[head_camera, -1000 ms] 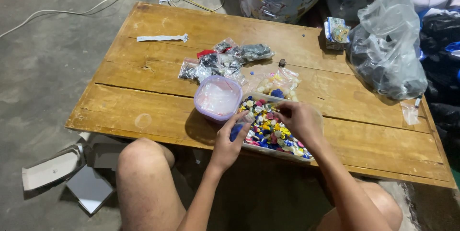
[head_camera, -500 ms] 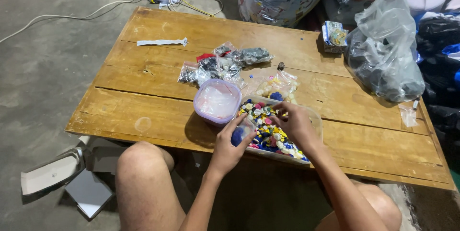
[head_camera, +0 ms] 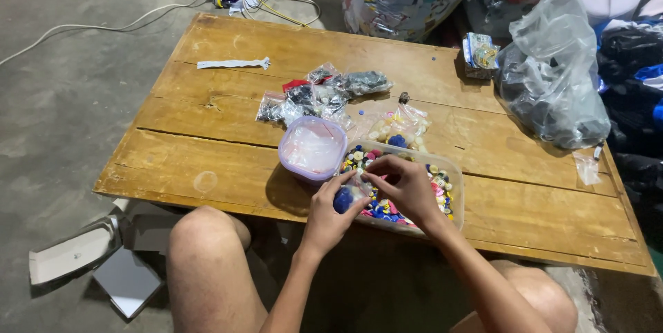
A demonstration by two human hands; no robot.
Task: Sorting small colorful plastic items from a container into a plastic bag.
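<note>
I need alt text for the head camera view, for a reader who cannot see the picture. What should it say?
Two bare hands, left hand and right hand, meet over a clear tray of colourful buttons at the near edge of a low wooden table; the left holds a small bag of blue pieces. A lilac tub and small plastic bags lie behind.

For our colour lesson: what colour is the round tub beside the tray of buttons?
The tub is pale purple with whitish contents, seen best in the head view.
</note>
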